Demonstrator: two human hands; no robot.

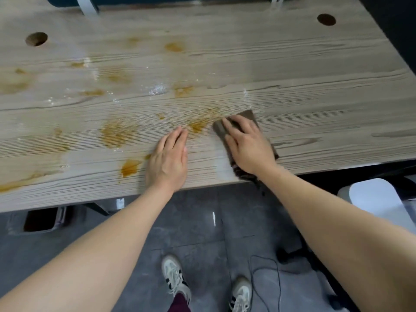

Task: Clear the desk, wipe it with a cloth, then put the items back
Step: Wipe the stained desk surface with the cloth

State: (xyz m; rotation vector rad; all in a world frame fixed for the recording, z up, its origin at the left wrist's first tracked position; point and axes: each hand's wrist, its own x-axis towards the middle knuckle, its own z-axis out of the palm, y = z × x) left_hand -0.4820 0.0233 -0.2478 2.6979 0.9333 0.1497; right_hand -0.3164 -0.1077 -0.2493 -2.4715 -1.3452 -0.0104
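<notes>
- Right hand point(247, 145) lies flat, fingers straight, pressing the brown cloth point(238, 129) onto the desk point(315, 97).
- Left hand point(167, 158) rests flat and open on the desk, just beside it.
- The cloth's long axis follows the right hand's fingers.

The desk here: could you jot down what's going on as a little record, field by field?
surface: wooden desk, no items standing on it
mess: orange-brown stains across the left and middle, white powder near the centre
tool: brown cloth, near the front edge
right hand: flat on the cloth, pressing it down
left hand: flat on the bare wood beside a stain
cable holes: one at each far corner
stage: wiping, stains remain
</notes>
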